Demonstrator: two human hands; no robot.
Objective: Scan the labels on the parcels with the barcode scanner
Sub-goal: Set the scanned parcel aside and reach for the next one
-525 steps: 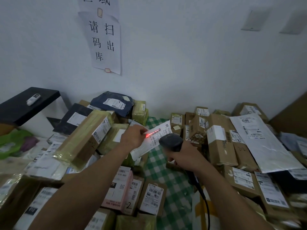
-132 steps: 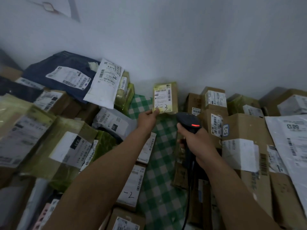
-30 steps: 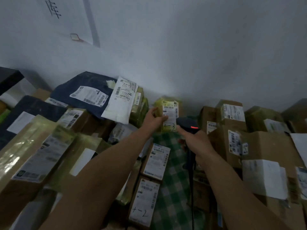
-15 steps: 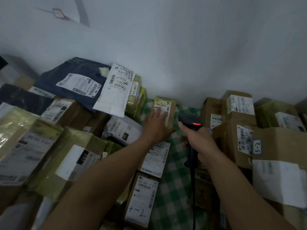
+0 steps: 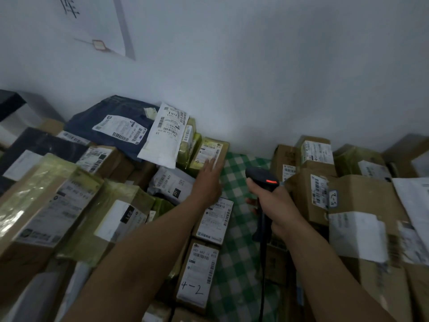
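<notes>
Since a second ago our left hand (image 5: pixel 207 182) has put the small parcel (image 5: pixel 209 151) down by the wall (image 5: pixel 278 89); its straight fingers (image 5: pixel 212 165) just touch its near edge. Our right hand (image 5: pixel 277 205) grips the scanner (image 5: pixel 261 176). Next we should lift the next one, label facing the scanner, and hold still.
</notes>
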